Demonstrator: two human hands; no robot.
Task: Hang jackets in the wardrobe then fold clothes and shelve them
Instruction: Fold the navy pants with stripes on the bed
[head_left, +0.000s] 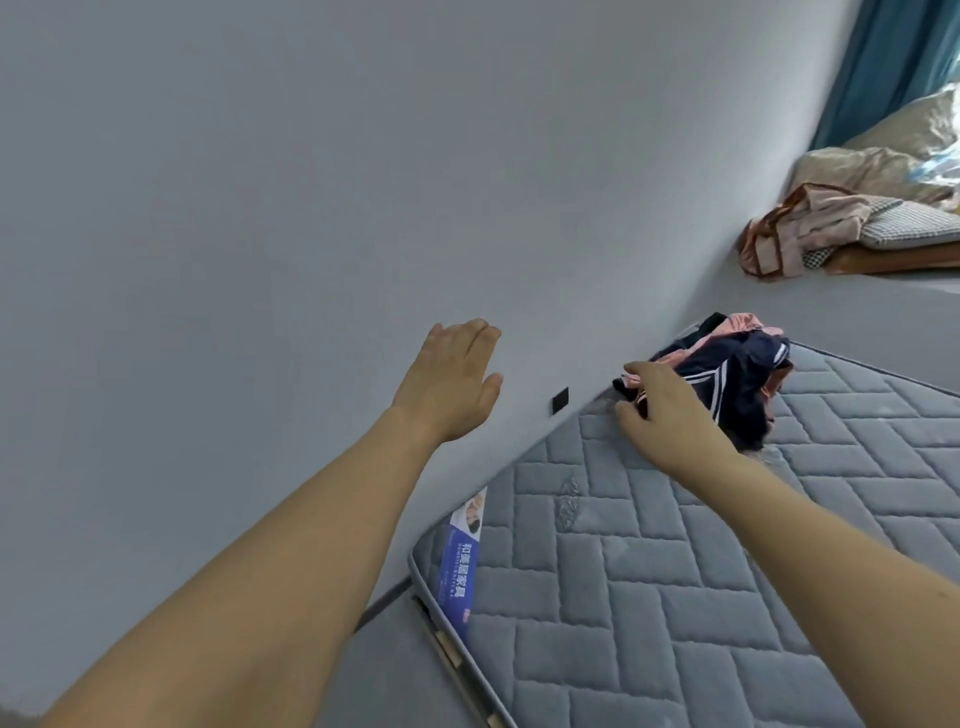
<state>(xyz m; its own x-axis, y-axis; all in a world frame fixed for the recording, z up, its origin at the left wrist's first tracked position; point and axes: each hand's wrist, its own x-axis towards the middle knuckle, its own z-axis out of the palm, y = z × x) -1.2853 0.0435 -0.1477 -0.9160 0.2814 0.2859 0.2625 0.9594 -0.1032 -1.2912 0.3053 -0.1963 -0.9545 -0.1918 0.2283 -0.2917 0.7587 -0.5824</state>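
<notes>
While the right hand (662, 415) is laid against the near edge of a crumpled bundle of clothes (727, 382), its fingers are curled at the cloth, though whether the fabric is truly pinched cannot be told from this view. The bundle, navy with white stripes and some pink mixed in, is heaped on a grey quilted mattress (649, 571), close against the pale wall (260, 208). The left hand (457, 376) is held out in the air before the wall, fingers straight and together, with nothing in it. No wardrobe or shelf is seen. The folding stage is judged to be just starting, with the garments being gathered. Next, a firm hold on the bundle is called for, after which one piece should be drawn out and spread flat on the mattress by both hands.
</notes>
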